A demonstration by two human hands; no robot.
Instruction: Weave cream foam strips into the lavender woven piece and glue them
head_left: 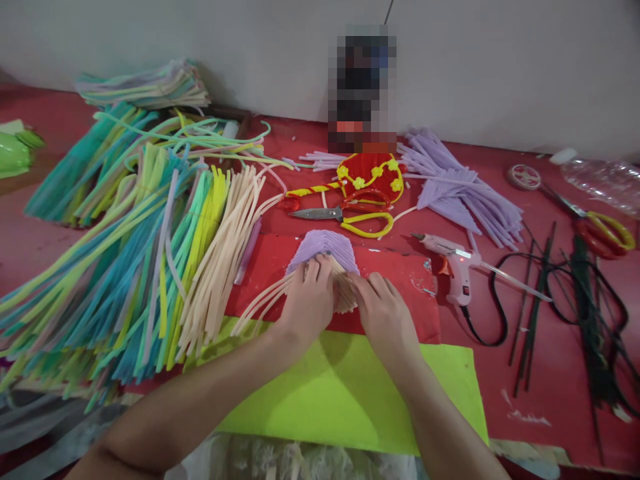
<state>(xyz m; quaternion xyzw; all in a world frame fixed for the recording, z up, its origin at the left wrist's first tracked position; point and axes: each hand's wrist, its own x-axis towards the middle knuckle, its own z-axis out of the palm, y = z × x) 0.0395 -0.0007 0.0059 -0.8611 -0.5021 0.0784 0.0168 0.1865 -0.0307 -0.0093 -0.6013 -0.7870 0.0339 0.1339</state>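
Cream pipe cleaners point(270, 293) lie beneath my left hand point(311, 293), whose bent fingers press together on them. Several of their loose ends fan out to the left of that hand. My right hand point(384, 312) pinches the right edge of the same cream piece point(345, 293), where short strands sit side by side. Directly above my fingers is a flat purple pipe-cleaner piece point(325, 247) with slanted ribs; whether the cream strands are fixed to it is hidden. Both rest on a red board point(400, 280).
Bundles of coloured pipe cleaners point(150, 267) fill the left. A glue gun point(457, 263) with a black cord lies right, near dark green stems point(533, 320). Yellow-handled scissors point(345, 217) and a red fan-shaped ornament point(370, 177) lie behind. A lime sheet point(340, 393) lies in front.
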